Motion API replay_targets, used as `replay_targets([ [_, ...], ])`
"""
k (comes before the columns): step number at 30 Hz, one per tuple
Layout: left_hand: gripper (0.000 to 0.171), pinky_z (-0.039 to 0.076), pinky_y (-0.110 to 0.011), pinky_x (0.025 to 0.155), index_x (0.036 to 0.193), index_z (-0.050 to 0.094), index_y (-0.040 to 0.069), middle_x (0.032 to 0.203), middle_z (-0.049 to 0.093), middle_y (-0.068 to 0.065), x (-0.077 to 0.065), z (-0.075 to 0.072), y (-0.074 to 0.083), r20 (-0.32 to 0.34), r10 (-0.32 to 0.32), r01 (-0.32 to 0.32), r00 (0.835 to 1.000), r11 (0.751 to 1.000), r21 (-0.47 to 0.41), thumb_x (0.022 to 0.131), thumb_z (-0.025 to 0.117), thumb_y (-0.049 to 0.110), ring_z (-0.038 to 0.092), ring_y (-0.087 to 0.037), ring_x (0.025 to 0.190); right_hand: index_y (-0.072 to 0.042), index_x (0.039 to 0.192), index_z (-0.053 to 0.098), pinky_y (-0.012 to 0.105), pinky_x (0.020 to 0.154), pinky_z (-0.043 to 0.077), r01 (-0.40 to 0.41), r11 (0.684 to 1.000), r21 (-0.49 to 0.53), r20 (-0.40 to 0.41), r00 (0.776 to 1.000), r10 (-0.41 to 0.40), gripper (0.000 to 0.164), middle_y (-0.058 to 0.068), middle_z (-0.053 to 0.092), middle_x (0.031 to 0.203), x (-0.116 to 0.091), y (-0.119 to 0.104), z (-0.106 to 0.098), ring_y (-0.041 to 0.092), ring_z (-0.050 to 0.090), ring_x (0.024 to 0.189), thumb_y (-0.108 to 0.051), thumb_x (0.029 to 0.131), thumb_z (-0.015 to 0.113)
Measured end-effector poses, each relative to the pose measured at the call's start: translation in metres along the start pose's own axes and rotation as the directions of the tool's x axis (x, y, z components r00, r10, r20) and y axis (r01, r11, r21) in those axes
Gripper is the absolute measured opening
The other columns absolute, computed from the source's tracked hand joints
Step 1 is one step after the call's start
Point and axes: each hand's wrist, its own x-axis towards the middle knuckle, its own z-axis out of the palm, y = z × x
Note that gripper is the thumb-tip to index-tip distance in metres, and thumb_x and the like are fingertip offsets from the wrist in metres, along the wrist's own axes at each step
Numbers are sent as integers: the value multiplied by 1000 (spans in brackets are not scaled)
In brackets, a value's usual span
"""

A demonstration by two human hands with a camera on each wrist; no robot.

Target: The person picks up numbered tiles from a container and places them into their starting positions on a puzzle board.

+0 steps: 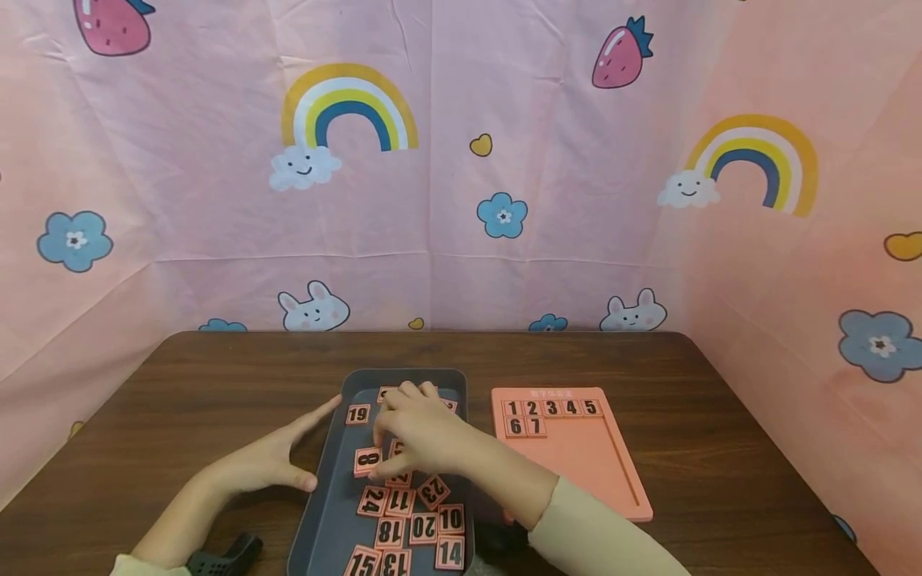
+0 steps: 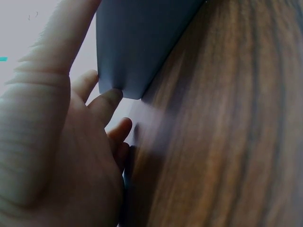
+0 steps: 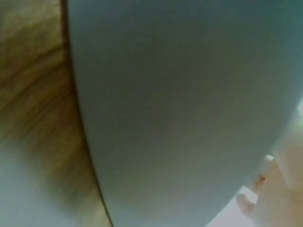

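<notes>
My right hand (image 1: pixel 425 432) reaches over the dark grey tray (image 1: pixel 324 488), its thumb and index finger at opposite edges of a pink number tile marked 8 (image 1: pixel 367 461), pinching it. Several other number tiles lie about in the tray, such as 19 (image 1: pixel 357 414), 24 (image 1: pixel 373 502) and 14 (image 1: pixel 450 552); the hand hides part of some. My left hand (image 1: pixel 262 460) is spread along the tray's left side, thumb near the rim. In the left wrist view, fingertips (image 2: pixel 112 94) touch the tray's outer wall (image 2: pixel 137 47).
Right of the tray lies a pink number board (image 1: pixel 576 472) with tiles 1 to 5 in its top row and 6 and 7 below. A black strap-like object (image 1: pixel 226 556) lies by the left wrist on the wooden table (image 1: pixel 216 384). A patterned cloth (image 1: pixel 461 104) hangs behind.
</notes>
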Motion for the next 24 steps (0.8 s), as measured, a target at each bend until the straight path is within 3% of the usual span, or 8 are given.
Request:
replay_targets([
  [5,102,18,-78,91,156,10,25,156,13,-20,1,0,1,-7,-1,1,1000,1000,-6,80,75,46,12,-54,135,-30,85,66,32,82,31,-79,997,-26,-70,995,77,30,-12,49,99,-18,8,-5,10,38,91,-58,76,72],
  [10,103,17,-78,91,156,10,25,156,12,-20,0,0,1,-10,0,0,1000,1000,-4,79,75,46,11,-53,136,-28,85,66,37,84,30,-195,981,-1,-102,976,194,29,-10,48,99,-38,16,-14,12,39,93,-55,77,73],
  [16,103,17,-79,91,155,10,26,157,12,-20,0,0,2,-10,-8,7,1000,1000,-6,79,75,47,10,-54,136,-22,81,67,42,83,30,-315,949,3,-168,935,311,31,-5,49,96,-63,30,-25,18,41,93,-50,76,77],
  [24,103,17,-79,91,156,9,25,156,11,-21,-1,-1,3,-6,-16,16,1000,1000,-11,79,75,48,10,-55,135,-21,78,64,44,78,30,-461,887,-22,-216,869,446,31,-2,50,94,-92,49,-22,23,42,93,-47,73,80],
])
